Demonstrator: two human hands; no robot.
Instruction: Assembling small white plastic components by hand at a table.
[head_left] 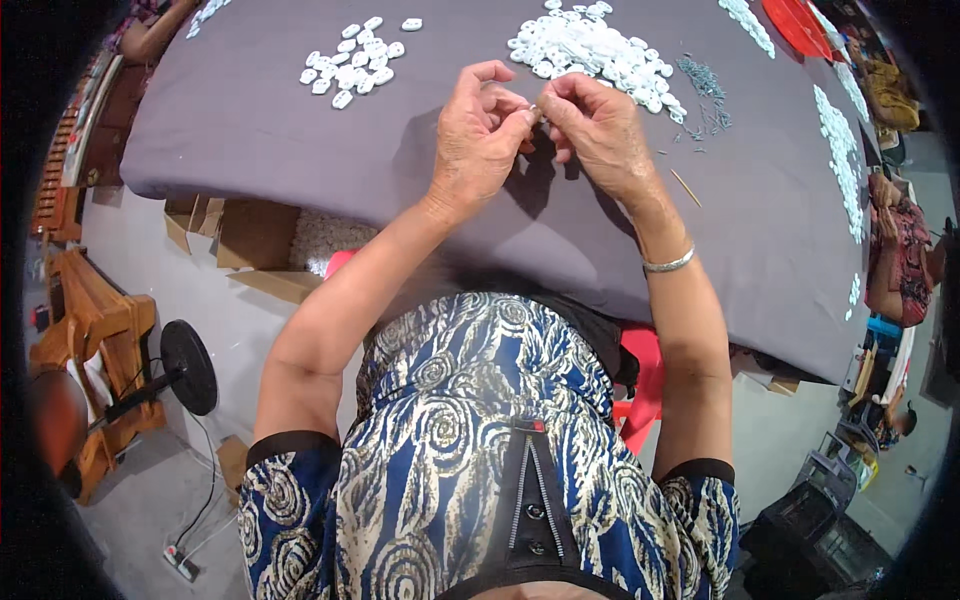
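Observation:
My left hand and my right hand meet above the grey tablecloth, thumbs and fingertips pinched together. Something very small sits between the fingertips; its kind is hidden by the fingers. Just beyond my hands lies a big pile of small white oval plastic pieces. A looser group of the same white pieces is spread to the left. Thin grey metal pins or screws are heaped to the right of my right hand. Nearer to me, a thin wooden stick rests on the cloth.
More white pieces line the table's right side, near a red basin. Other people sit at the right and upper left, one arm showing. Below the left table edge stands an open cardboard box; a black fan is farther left.

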